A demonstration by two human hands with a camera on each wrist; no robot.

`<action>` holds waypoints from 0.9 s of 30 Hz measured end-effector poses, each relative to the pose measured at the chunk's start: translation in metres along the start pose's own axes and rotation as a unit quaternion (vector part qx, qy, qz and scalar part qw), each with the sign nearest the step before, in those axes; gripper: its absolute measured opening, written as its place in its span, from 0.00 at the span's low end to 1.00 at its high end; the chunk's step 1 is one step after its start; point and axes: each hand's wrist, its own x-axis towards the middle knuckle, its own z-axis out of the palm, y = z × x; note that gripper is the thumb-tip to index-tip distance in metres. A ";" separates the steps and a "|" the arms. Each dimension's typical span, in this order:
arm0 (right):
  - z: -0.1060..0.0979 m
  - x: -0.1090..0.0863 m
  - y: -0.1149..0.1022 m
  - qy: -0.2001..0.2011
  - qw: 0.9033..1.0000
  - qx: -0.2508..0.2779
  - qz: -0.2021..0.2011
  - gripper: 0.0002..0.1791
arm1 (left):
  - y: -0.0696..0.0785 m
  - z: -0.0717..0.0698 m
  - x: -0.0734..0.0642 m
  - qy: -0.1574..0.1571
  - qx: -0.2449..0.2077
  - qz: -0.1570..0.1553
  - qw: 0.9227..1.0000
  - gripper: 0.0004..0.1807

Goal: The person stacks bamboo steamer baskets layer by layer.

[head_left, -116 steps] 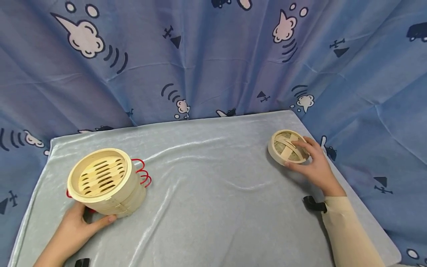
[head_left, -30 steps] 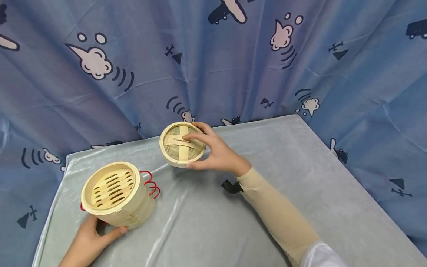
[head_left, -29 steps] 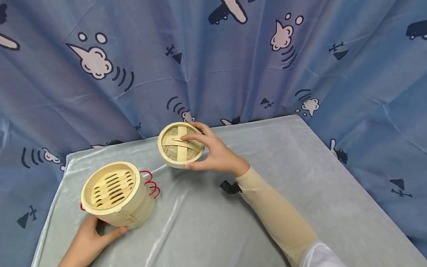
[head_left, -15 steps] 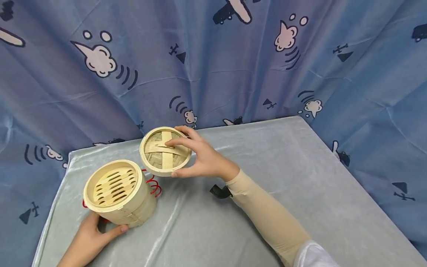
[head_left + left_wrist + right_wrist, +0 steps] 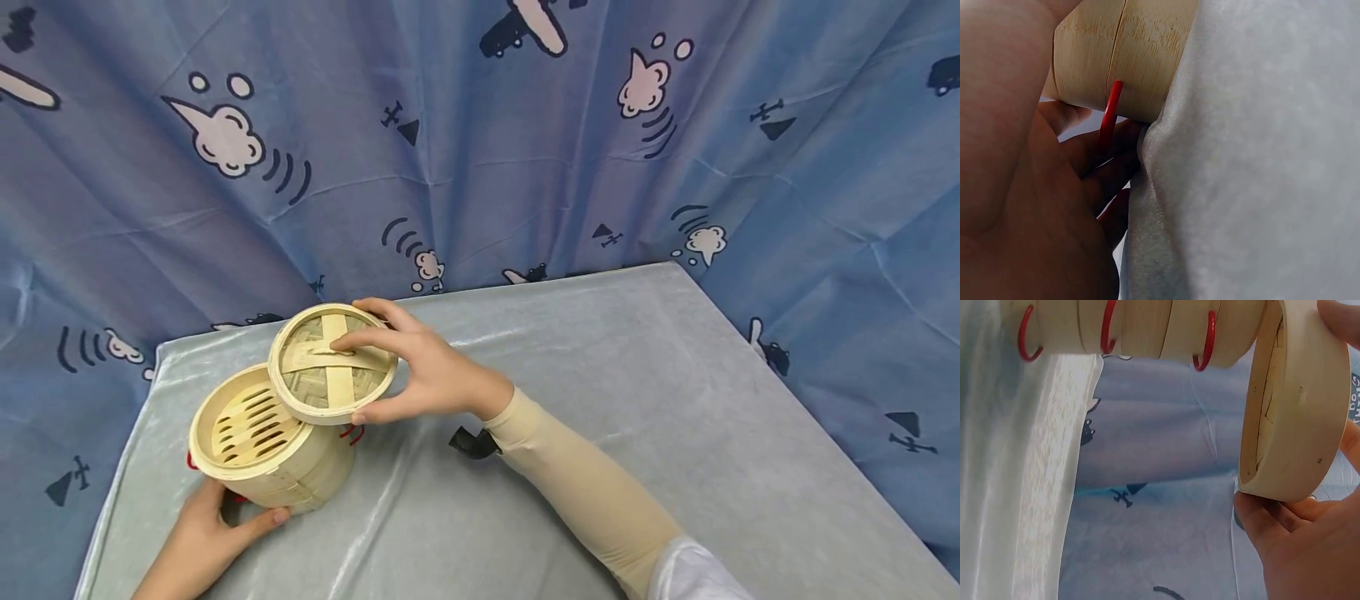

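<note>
A stacked bamboo steamer (image 5: 311,471) stands at the left of the table, its slatted top tier partly uncovered. My left hand (image 5: 198,529) grips its base, thumb along the front. In the left wrist view, the fingers of that left hand (image 5: 1047,194) pass beside a red ring on the steamer wall (image 5: 1141,44). My right hand (image 5: 438,375) holds the woven bamboo lid (image 5: 309,383) by its rim, index finger on the crossed strap. The lid is tilted and overlaps the steamer's right rim. In the right wrist view, the lid's rim (image 5: 1304,412) stands close to the top tier.
Grey-white velvety cloth covers the table (image 5: 600,375). A blue patterned curtain (image 5: 480,167) hangs behind and along the right side. Red rings (image 5: 1108,328) stick out from the steamer's tiers. A black strap piece (image 5: 474,443) sits by my right wrist.
My right hand has carried the lid from the table's far right leftward to the steamer, where it now overlaps the top tier. My left hand keeps its grip on the base.
</note>
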 end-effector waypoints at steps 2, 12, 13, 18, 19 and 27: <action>0.003 0.002 -0.002 -0.003 1.000 0.002 -0.004 0.40 | 0.000 0.000 0.000 -0.003 0.002 -0.004 1.000 0.52; 0.018 0.016 -0.009 -0.020 0.999 0.010 -0.036 0.41 | 0.000 0.000 0.001 -0.007 0.007 -0.002 1.000 0.53; 0.020 0.017 -0.009 -0.022 0.999 0.010 -0.041 0.41 | 0.000 0.000 0.000 -0.006 0.005 0.000 1.000 0.53; 0.027 0.024 -0.012 -0.031 0.998 0.014 -0.054 0.41 | 0.001 -0.001 0.000 -0.008 0.002 0.002 1.000 0.55; 0.029 0.026 -0.013 -0.032 0.998 0.015 -0.057 0.41 | 0.001 -0.002 0.000 -0.009 0.002 -0.001 1.000 0.56; 0.041 0.037 -0.017 -0.046 0.996 0.004 -0.071 0.40 | 0.001 -0.003 0.001 -0.022 0.006 -0.019 1.000 0.55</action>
